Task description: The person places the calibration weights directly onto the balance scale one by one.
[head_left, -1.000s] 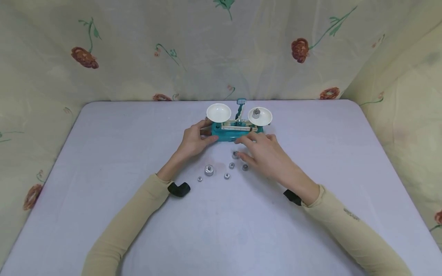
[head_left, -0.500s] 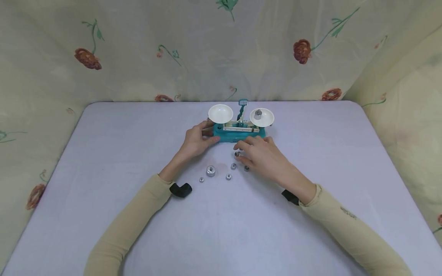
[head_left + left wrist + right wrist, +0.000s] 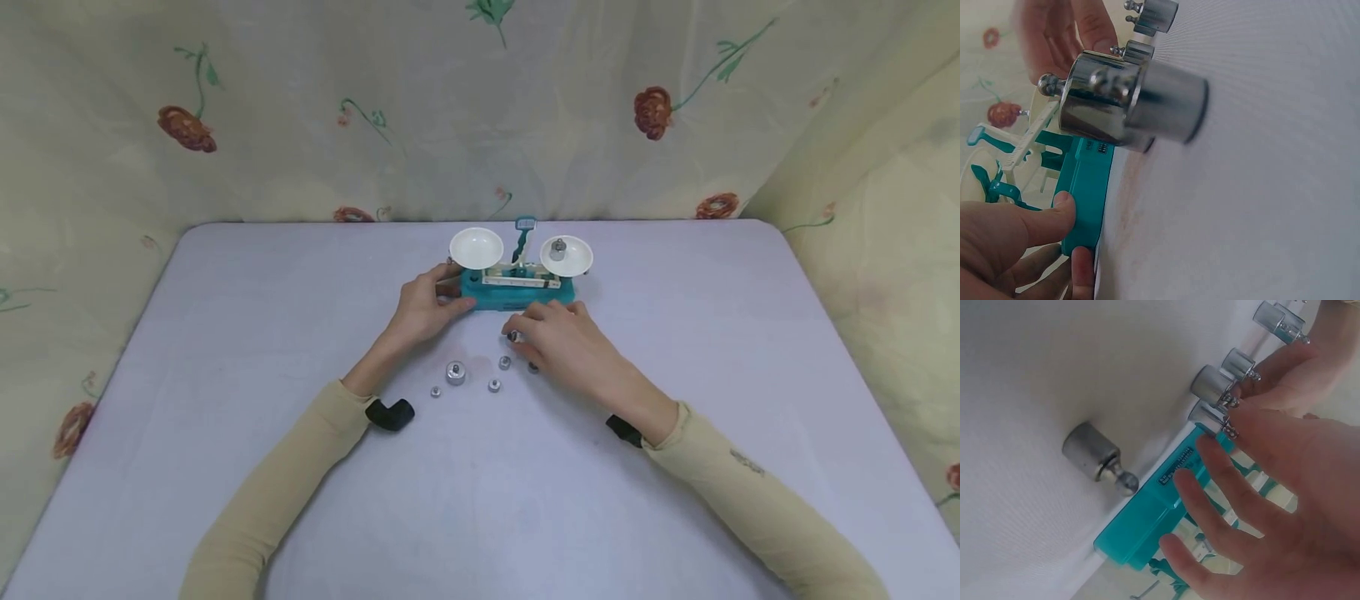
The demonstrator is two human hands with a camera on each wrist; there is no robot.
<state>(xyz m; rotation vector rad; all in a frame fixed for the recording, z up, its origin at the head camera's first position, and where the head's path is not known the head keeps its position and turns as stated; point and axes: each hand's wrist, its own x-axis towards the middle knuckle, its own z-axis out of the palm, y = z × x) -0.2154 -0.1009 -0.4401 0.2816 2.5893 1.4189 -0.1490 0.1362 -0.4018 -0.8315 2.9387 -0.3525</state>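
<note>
A teal two-pan balance scale (image 3: 517, 296) stands near the table's far edge. My left hand (image 3: 423, 304) grips the left end of its base, thumb in front and fingers behind, as the left wrist view also shows. My right hand (image 3: 570, 346) is just in front of the base; thumb and index finger pinch a small metal weight (image 3: 513, 336), mostly covered by the fingers. The other right fingers are spread apart in the right wrist view. In the scale's right pan sits a knobbed metal weight (image 3: 558, 249); the left pan (image 3: 476, 248) bears nothing.
Several metal weights stand upright before the scale. A large weight (image 3: 455, 372) is on the left beside a tiny weight (image 3: 436, 392). Two small weights (image 3: 505, 362) stand mid-table, and another weight (image 3: 533, 367) is partly under my right hand. Flowered cloth (image 3: 450, 108) hangs behind.
My right thumb and index finger have closed together on the small weight, which stood visible between them before. The left hand keeps its hold on the scale.
</note>
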